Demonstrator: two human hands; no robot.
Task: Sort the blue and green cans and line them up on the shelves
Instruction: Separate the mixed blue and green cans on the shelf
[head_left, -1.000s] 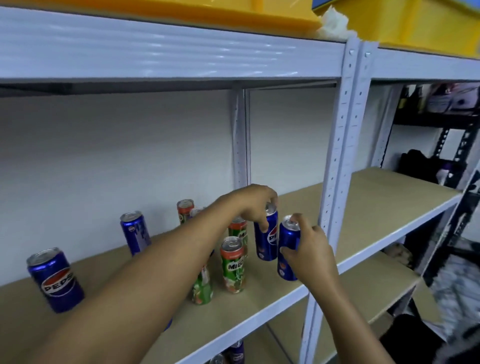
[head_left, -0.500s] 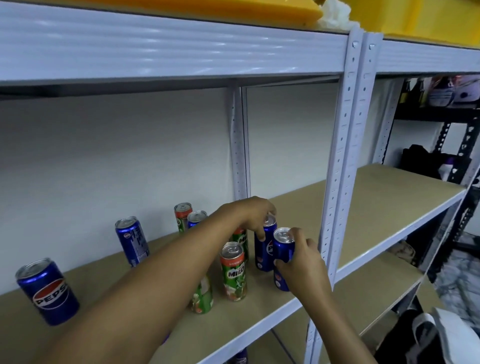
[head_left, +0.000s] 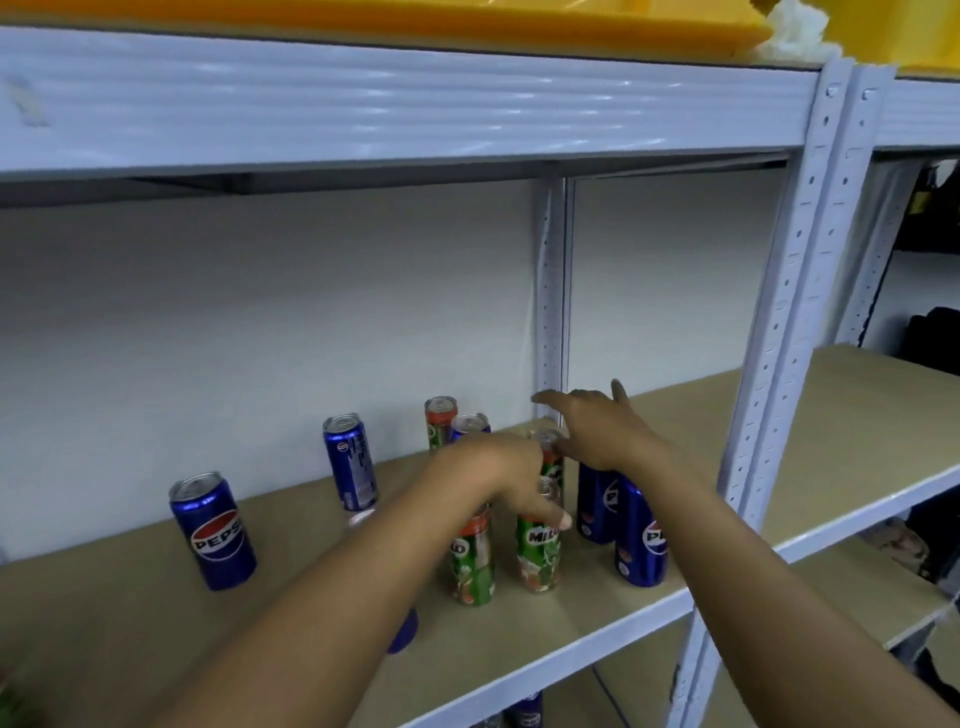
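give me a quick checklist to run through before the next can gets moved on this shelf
1. Right hand free to pick: ok, fingers spread, holding nothing, above the two blue cans at the right.
2. Left hand free: cannot tell, its fingers reach down among the green cans, grip hidden.
3. Cans upright: ok for all that show.
4. Colours sorted: not ok, green and blue cans mixed at the back, and the far-left blue can stands apart.
5. Room to line up: ok, bare shelf board at the left front.
6. Forearm clearance: not ok, a blue can sits half hidden under the left forearm.
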